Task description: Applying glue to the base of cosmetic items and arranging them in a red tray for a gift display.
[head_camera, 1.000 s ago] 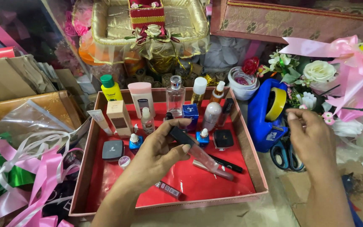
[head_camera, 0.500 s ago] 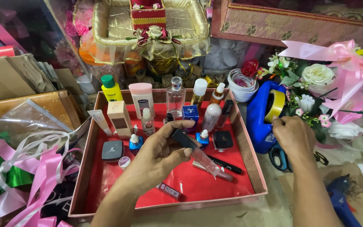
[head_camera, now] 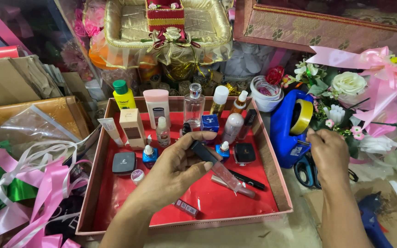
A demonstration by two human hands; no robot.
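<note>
Left hand (head_camera: 173, 170) grips a lip gloss tube (head_camera: 217, 165) over the red tray (head_camera: 274, 172); right hand (head_camera: 329, 154) curled closed at the blue tape dispenser (head_camera: 290, 126), holding nothing visible.

Left hand (head_camera: 173, 172) over tray (head_camera: 281, 183), holding tube (head_camera: 217, 166). Bottles (head_camera: 194, 104) along tray's back, compacts (head_camera: 124, 163) before them. Tape dispenser (head_camera: 290, 124) right of tray, right hand (head_camera: 329, 154) touching it, scissors (head_camera: 306, 167) just below.
</note>
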